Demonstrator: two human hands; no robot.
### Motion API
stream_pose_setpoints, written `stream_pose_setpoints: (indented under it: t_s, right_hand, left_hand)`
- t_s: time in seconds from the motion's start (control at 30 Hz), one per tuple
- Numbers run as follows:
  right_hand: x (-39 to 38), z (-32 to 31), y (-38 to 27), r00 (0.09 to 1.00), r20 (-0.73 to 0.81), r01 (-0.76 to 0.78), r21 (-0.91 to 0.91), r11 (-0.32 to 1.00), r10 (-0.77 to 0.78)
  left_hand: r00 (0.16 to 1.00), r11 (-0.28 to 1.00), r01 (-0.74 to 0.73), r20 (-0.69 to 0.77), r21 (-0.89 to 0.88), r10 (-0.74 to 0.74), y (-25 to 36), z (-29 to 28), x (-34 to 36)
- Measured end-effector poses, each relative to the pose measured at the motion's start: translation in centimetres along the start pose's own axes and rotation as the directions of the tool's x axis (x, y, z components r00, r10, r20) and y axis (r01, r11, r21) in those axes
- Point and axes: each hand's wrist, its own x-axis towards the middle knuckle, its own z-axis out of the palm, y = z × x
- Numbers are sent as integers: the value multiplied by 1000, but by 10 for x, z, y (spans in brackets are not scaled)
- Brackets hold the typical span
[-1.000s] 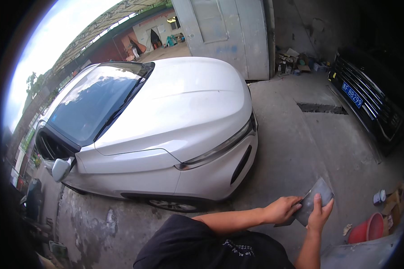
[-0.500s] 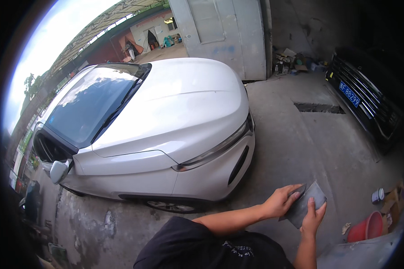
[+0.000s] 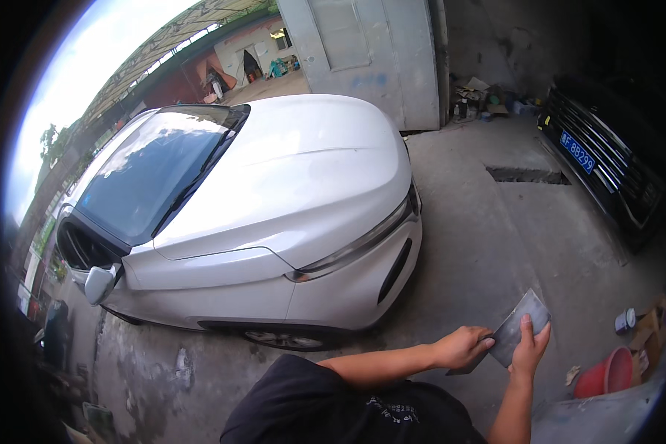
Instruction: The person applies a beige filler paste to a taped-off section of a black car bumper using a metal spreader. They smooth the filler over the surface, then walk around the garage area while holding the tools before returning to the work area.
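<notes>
My right hand (image 3: 529, 351) grips a flat grey rectangular plate (image 3: 516, 331), thumb on its face and fingers behind. The plate's surface looks smeared and tilts upward to the right. Against the plate's left edge, my left hand (image 3: 460, 348) is closed on a thin dark flat blade (image 3: 466, 368) that looks like a putty spreader. Part of that blade shows below the fingers, and the rest is hidden by them. Both hands are over the concrete floor, in front of a white car (image 3: 288, 170) and apart from it.
At the right stands a dark car (image 3: 607, 155) with its grille facing the white one. A red bucket (image 3: 605, 374), a small can (image 3: 624, 321) and cardboard (image 3: 647, 333) lie at lower right. A slot (image 3: 529, 175) breaks the floor. Behind is a grey metal door (image 3: 362, 66).
My left hand has drawn down and left across the plate with the dark blade, baring more of the plate. My right hand and the plate have shifted slightly right.
</notes>
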Motion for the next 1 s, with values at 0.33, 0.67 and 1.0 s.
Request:
stream_pose_setpoints:
  t_s: [0.33,0.67,1.0]
  right_hand:
    - [24,-29,-2,991,-8,133,149,980,-133]
    - [-3,12,11,842,199,538,-225,813,-502]
    - [-11,-63,53,985,160,68,21,997,-70]
  left_hand:
    - [960,952,263,141,-156,-242,-8,-12,6]
    - [832,376,311,59,-873,-551,-11,-17,24]
    - [829,350,403,175,-846,-531,-22,-46,32]
